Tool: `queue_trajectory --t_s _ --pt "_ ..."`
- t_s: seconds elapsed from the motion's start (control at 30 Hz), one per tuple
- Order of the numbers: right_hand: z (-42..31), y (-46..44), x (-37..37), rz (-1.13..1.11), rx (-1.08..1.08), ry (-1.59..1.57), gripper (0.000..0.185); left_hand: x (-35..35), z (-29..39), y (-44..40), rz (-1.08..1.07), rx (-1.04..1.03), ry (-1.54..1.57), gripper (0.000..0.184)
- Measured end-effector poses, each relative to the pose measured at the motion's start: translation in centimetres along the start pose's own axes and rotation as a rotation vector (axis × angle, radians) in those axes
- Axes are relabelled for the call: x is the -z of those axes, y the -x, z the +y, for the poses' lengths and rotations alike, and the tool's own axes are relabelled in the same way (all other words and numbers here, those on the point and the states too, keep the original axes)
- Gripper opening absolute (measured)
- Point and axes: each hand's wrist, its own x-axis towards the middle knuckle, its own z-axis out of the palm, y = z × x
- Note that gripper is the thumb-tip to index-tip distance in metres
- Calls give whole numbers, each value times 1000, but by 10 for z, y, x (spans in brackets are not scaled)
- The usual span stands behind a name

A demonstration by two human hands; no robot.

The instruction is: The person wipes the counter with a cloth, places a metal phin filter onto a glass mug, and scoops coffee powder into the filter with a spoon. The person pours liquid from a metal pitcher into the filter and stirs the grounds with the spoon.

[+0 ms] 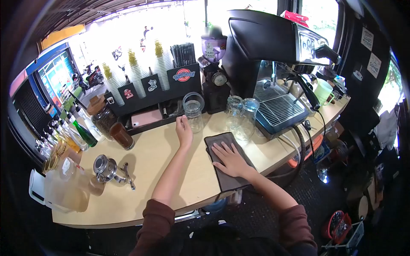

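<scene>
My left hand (184, 133) is at a clear drinking glass (194, 121) near the back edge of the counter, its fingers together and curled against the glass's left side. The far side of the grip is hidden. My right hand (232, 160) lies flat, fingers spread, on a folded dark grey-brown cloth (228, 182) at the counter's front edge. Just behind the cloth, more clear glasses (245, 128) stand close together beside the espresso machine.
An espresso machine (260, 42) and a purple-topped grinder (215, 64) stand at the back. Stacked plastic cups (136, 72) fill a black organizer, with a pink phone (146, 118) in front. A metal drip filter (106, 168), brown-filled glass (122, 136), plastic jug (70, 187) and bottles (81, 130) occupy the left.
</scene>
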Motion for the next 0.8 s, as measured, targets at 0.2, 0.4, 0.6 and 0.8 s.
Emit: queue_trajectory --t_s 0.2,0.4,0.6,0.8 --pt "10 17 14 -64 -19 -32 64 -7 -11 2 41 -19 -84 31" --pt "10 19 9 -36 -22 -33 64 -10 -23 1 195 -203 -68 20" --pt "12 19 4 -3 -25 -24 64 -56 29 41 -328 -255 -79 25" --pt "11 18 8 -46 -49 -20 64 -115 22 49 -548 12 -76 28"
